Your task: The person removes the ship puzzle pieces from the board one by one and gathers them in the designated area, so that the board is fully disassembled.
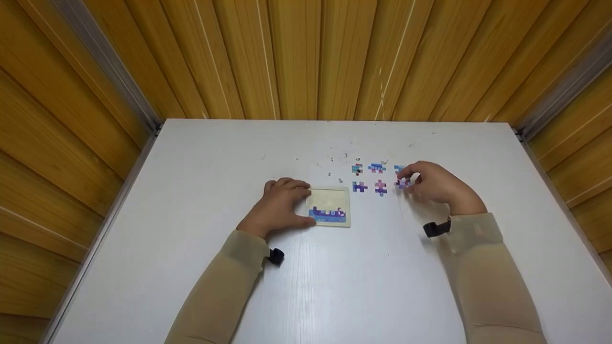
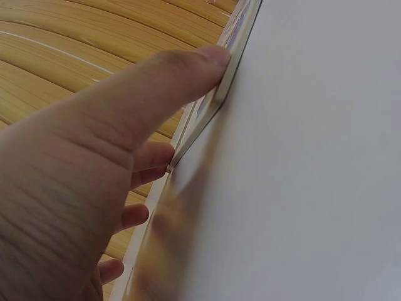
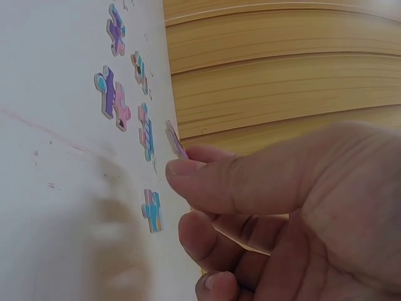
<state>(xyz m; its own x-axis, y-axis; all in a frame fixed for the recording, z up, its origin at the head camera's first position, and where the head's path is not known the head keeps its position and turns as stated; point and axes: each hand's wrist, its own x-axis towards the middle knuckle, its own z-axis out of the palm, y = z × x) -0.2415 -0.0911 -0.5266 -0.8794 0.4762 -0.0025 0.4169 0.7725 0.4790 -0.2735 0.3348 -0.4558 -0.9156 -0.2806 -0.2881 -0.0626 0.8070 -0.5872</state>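
My left hand [image 1: 282,205] grips the left side of a small square puzzle tray [image 1: 348,210], thumb at its near edge and fingers at its far corner. Blue and purple joined pieces [image 1: 327,216] fill the tray's lower part, while its upper part shows bare cream backing. To the right, my right hand [image 1: 437,186] pinches a purple jigsaw piece [image 3: 175,139] between thumb and forefinger, raised off the table in the right wrist view. Loose pieces lie close by, including a purple one [image 1: 359,187], a pink one [image 1: 380,187] and a blue one [image 1: 377,167].
A teal-and-pink piece [image 1: 357,168] lies beyond the tray's right corner, and another blue piece [image 1: 398,168] is partly behind the right fingers. Small dark specks [image 1: 340,180] dot the white table [image 1: 306,286]. Wood-look panels [image 1: 296,57] stand behind the table's far edge.
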